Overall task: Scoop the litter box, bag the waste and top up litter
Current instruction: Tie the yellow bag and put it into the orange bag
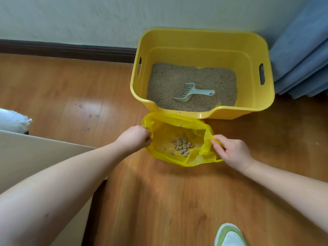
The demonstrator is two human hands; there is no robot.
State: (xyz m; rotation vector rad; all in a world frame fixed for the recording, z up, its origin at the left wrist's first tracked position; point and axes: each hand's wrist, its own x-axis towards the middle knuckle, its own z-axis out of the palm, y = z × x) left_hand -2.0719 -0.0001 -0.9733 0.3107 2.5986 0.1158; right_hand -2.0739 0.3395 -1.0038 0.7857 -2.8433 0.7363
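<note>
A thin, translucent yellow plastic bag [179, 158] lies open on a glossy orange-brown wooden plank floor [195, 201], just in front of the low front lip of a deep, rounded rectangular yellow plastic litter box [252, 50]. Inside the bag sits a small heap of grey-beige litter clumps [183, 145], gathered near its middle.

The person's left hand [134, 137] grips the bag's left rim, its fingers curled into a fist around the plastic. The right hand [232, 150] pinches the bag's right edge between thumb and bent fingers. Both bare forearms reach in from the bottom of the view, holding the bag's mouth spread wide between them.

The litter box stands against a pale wall with a dark baseboard [67, 50]. It has a cut-out handle slot in each short side. A layer of sandy beige granular litter [168, 80] covers its bottom. A pale blue-grey slotted plastic scoop [192, 92] lies on the litter, near the front, its handle pointing right.

Folds of a blue fabric curtain [301, 54] hang just to the right of the box. At the left edge are a flat beige surface [35, 153] and, beyond it, a white crumpled object [12, 121] too blurred to identify. The toe of a green and white shoe [229, 236] shows at the bottom edge.
</note>
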